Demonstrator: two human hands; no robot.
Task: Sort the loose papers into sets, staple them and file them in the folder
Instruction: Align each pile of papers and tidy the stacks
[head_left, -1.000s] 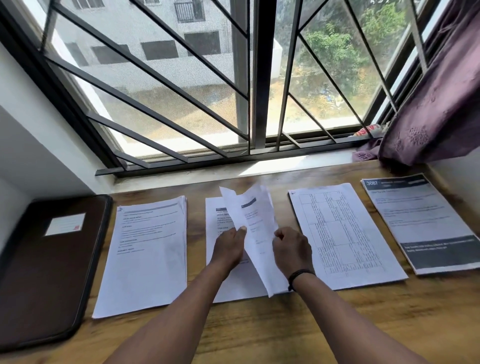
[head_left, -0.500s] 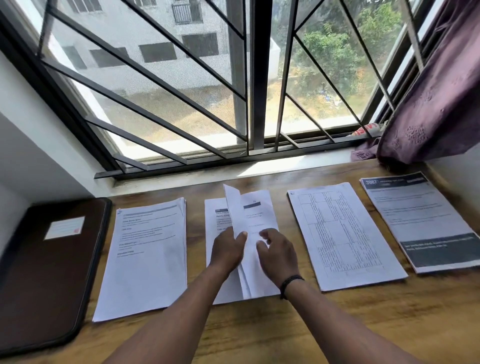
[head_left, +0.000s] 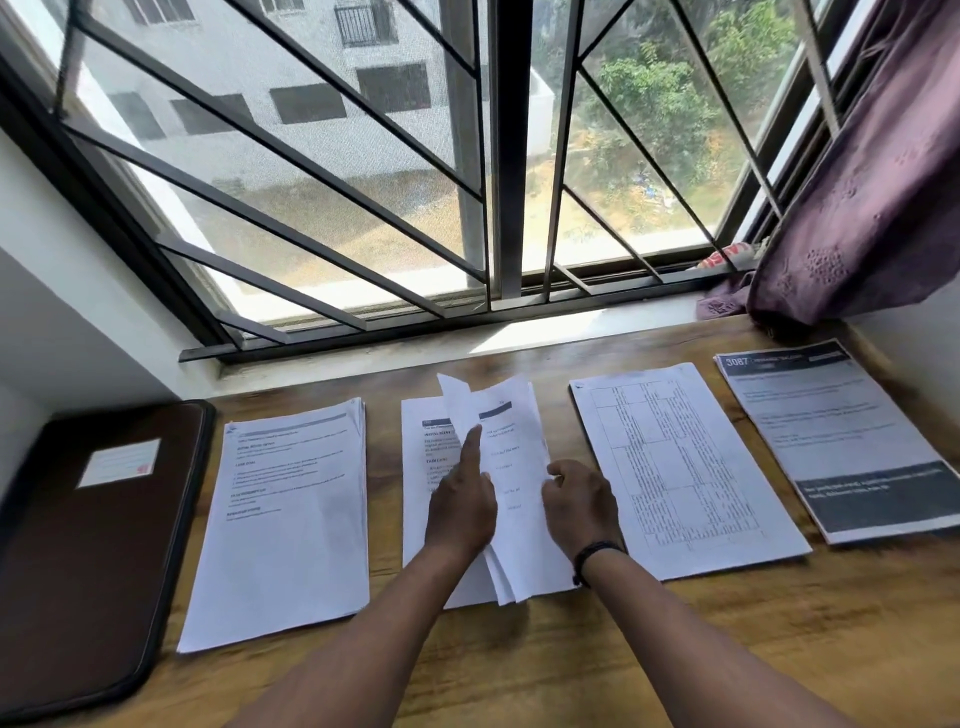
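Observation:
Several paper sets lie in a row on the wooden desk (head_left: 571, 665). At the middle one, my left hand (head_left: 460, 506) and my right hand (head_left: 579, 501) grip a bundle of loose sheets (head_left: 511, 457), partly lifted and curled over the middle stack (head_left: 423, 467). My left forefinger points up along the sheets' left edge; my right fingers pinch their right edge. A white text stack (head_left: 283, 530) lies to the left, a table-printed stack (head_left: 680, 467) to the right, and a dark-banded stack (head_left: 841, 441) at the far right. The dark brown folder (head_left: 88, 561) lies shut at the far left.
A barred window (head_left: 493, 156) and its sill run along the desk's far edge. A purple curtain (head_left: 872, 182) hangs at the upper right, its hem bunched on the sill. White walls close in on both sides.
The sheets, held up and tilted a second ago, have come down onto the middle stack. My right hand has shifted to their right edge and my left forefinger has stretched out.

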